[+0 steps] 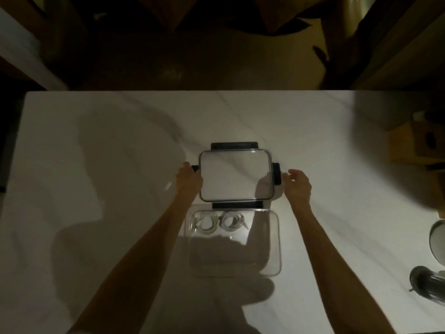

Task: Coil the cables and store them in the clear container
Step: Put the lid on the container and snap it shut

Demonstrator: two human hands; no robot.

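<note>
Cables (220, 221) coiled inside clear container (274, 237); left hand (189, 179) apparently grasps lid (237, 177), right hand (298, 183) released alongside, readying closure.

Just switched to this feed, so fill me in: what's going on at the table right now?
A person is reaching with both bare hands for the clear rectangular lid with black latches, which lies on the white table just beyond the clear plastic container. The left hand is at the lid's left latch; the right hand is open beside the right latch. Two coiled white cables already sit in the container's far end. The lid is not yet on.
</note>
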